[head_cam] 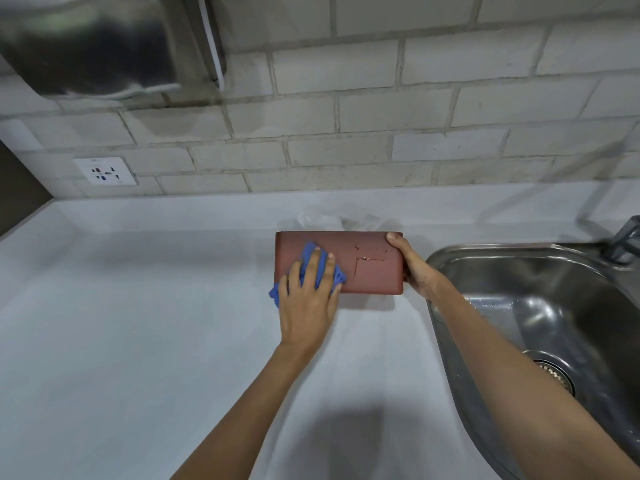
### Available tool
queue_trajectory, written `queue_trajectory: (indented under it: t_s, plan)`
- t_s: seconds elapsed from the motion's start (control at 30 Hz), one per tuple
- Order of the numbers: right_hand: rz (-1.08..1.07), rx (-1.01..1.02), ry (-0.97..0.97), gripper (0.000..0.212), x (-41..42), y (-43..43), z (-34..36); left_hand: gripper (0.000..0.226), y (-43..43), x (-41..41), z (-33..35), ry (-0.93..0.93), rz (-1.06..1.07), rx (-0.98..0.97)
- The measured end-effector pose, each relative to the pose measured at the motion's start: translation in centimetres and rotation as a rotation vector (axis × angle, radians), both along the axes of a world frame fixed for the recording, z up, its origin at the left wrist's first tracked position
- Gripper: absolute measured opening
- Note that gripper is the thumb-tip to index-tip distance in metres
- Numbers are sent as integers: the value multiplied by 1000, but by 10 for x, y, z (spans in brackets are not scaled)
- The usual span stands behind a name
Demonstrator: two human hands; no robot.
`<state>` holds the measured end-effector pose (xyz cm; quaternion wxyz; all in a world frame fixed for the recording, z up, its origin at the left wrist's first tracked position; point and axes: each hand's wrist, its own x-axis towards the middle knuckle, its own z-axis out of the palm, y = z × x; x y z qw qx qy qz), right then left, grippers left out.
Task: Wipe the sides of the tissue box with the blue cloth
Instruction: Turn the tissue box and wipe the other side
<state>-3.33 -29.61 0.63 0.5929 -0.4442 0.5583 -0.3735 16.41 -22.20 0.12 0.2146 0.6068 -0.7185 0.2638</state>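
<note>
A reddish-brown tissue box (pixel 367 268) stands tipped on the white counter, its broad scuffed face turned toward me. White tissue (pixel 322 220) sticks out behind its far edge. My left hand (pixel 308 299) presses a crumpled blue cloth (pixel 311 261) flat against the left part of that face, fingers spread over the cloth. My right hand (pixel 412 268) grips the box's right end, thumb over the top corner.
A steel sink (pixel 540 306) lies right of the box, with a dark tap (pixel 623 240) at its far corner. The white counter (pixel 138 306) stretches to the left. A wall socket (pixel 105 171) sits in the brick-tiled wall, under a metal fixture (pixel 104 46).
</note>
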Motion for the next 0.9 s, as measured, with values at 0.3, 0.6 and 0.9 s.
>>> queue_trajectory:
  t_s: [0.3,0.6,0.9]
  plan:
    - [-19,-7,-5,48,1,-1,-2,41,-12,-42,14,12,-45,41]
    - [-14,-1,5,39,1,-2,-3,41,-24,-28,21,133,75,35]
    - [-3,-15,11,38,0,-1,-8,44,1,-25,-3,-35,-143,-4]
